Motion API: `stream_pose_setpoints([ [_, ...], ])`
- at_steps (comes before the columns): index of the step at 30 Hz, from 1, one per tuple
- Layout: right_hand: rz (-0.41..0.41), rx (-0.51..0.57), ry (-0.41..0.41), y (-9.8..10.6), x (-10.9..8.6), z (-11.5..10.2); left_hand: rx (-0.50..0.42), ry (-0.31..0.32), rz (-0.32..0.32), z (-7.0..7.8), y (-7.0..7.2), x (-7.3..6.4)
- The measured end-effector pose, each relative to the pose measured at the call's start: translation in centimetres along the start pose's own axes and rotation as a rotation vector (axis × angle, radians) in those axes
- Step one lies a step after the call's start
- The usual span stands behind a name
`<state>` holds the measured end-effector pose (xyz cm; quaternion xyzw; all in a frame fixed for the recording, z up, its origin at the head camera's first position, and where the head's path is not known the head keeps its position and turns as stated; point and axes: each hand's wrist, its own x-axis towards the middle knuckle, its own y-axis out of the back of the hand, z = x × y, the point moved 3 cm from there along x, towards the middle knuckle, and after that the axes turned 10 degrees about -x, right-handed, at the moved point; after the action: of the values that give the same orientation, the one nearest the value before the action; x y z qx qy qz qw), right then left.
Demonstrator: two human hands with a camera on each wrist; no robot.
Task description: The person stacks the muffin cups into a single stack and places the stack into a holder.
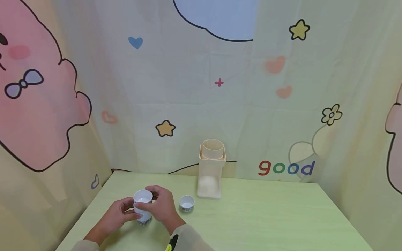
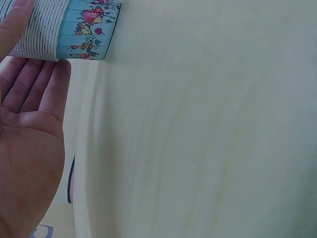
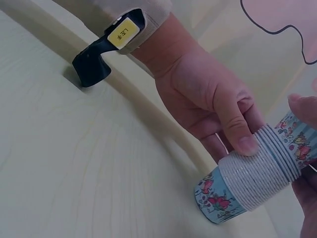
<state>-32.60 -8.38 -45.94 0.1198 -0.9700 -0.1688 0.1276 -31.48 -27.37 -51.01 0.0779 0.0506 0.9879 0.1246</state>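
Cup stack [image 1: 145,216], left grip [image 1: 116,215] at its rims, right grip [image 1: 164,205] higher

A pale green wood-grained table [image 1: 276,212] stands before a light fabric backdrop [image 1: 191,83]. Printed on its left is a large pink black-outlined figure [image 1: 37,129] with a lilac bow tie [image 1: 23,83]. Across the back are a pale blue cloud-like shape [image 1: 223,19], a blue heart [image 1: 135,42], a yellow star [image 1: 299,30], an orange star [image 1: 165,128], a small crimson plus sign [image 1: 219,82], a cream flower [image 1: 331,115] and the multicoloured word "good" [image 1: 286,168].
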Motion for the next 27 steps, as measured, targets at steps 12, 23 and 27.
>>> stream_pose_setpoints([
  [12,-0.002,-0.072,-0.034,-0.9,-0.2,0.9,-0.009,-0.007,-0.007,0.1,0.0,-0.2],
  [23,-0.001,-0.089,-0.045,-0.8,-0.6,1.3,-0.029,-0.022,-0.02,0.2,-0.1,-0.1],
  [27,-0.004,-0.095,-0.06,-0.8,-0.5,1.5,-0.019,-0.017,-0.018,0.2,0.0,0.0],
])
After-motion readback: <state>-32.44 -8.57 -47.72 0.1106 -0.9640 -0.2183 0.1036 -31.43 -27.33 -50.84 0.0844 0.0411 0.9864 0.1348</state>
